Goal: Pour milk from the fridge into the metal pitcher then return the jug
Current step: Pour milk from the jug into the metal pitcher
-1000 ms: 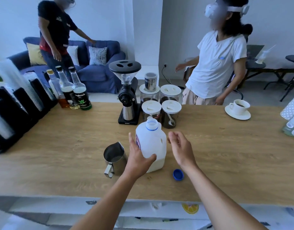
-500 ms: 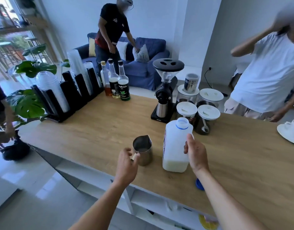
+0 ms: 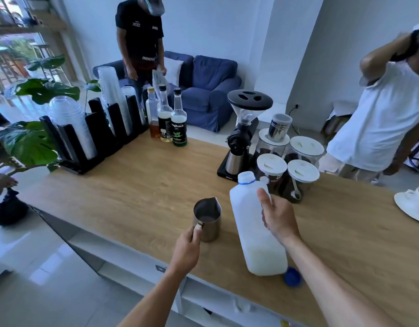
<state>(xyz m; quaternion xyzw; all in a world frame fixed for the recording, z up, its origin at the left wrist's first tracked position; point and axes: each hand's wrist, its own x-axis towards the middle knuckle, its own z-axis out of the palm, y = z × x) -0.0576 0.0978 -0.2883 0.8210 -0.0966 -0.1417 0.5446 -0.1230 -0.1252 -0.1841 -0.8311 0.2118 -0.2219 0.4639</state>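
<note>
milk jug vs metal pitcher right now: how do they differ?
The milk jug is tall, white translucent plastic; the metal pitcher is short, shiny steel. The jug leans toward the pitcher, which stands upright. The right hand grips the jug's handle; the left hand grips the pitcher's handle. Milk sits low in the jug. Both are uncapped and on the wooden counter.

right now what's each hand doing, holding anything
Left hand: closed on the handle of the metal pitcher.
Right hand: closed around the handle of the milk jug, cap off.
</note>
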